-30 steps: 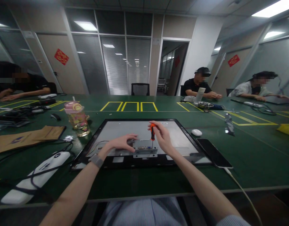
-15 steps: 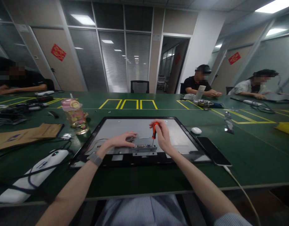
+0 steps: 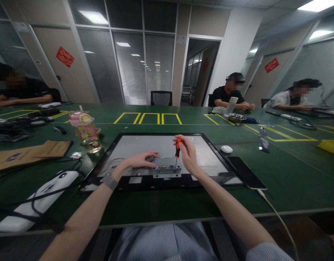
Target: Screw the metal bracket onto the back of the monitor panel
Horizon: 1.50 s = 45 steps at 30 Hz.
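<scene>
A flat monitor panel (image 3: 207,159) lies back side up on the green table, with a small metal connector board (image 3: 167,169) near its front edge. My right hand (image 3: 188,155) is closed round an orange-handled screwdriver (image 3: 177,145) held upright, tip down on the board. My left hand (image 3: 141,159) rests on the panel just left of the board, fingers curled and pressing down beside it. A grey band sits on my left wrist.
A black phone (image 3: 245,172) with a white cable lies right of the panel, a white mouse (image 3: 226,149) behind it. A pink-lidded bottle (image 3: 85,132), brown envelopes (image 3: 31,152) and a white power strip with black cords (image 3: 36,203) lie left. Three people sit at the table's far sides.
The view has tilted slightly, so everything sits a little higher in frame. Both hands stay on the panel, the screwdriver still upright on the board.
</scene>
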Each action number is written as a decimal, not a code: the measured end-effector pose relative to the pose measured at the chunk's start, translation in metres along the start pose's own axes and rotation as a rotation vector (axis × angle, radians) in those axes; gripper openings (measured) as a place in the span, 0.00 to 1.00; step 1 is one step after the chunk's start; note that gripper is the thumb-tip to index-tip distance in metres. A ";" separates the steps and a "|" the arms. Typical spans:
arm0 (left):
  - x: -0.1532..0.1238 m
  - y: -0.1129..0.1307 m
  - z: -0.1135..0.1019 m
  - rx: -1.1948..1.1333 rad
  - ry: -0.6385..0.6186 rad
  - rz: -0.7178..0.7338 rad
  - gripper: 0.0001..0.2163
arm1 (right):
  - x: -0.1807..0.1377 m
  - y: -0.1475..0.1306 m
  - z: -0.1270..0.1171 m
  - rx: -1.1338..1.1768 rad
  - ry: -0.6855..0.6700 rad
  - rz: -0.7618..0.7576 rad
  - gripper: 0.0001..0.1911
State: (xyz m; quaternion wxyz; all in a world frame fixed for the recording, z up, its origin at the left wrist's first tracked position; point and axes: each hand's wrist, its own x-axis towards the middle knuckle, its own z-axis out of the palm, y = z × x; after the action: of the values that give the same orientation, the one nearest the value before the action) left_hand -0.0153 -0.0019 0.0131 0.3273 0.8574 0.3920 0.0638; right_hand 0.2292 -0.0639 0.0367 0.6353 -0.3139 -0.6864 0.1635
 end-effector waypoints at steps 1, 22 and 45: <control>0.000 0.000 0.000 0.000 0.000 0.004 0.26 | 0.000 0.000 0.000 0.009 -0.005 0.001 0.12; -0.001 0.000 0.001 0.032 0.010 0.047 0.30 | 0.005 -0.006 -0.004 -0.178 0.104 -0.100 0.06; -0.001 0.003 0.001 -0.042 0.002 -0.009 0.35 | 0.010 0.001 -0.006 0.409 -0.091 0.236 0.11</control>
State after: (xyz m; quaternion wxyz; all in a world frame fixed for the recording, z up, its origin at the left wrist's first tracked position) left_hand -0.0143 -0.0043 0.0143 0.3453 0.8483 0.3949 0.0715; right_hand 0.2355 -0.0577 0.0447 0.6306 -0.2492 -0.6254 0.3861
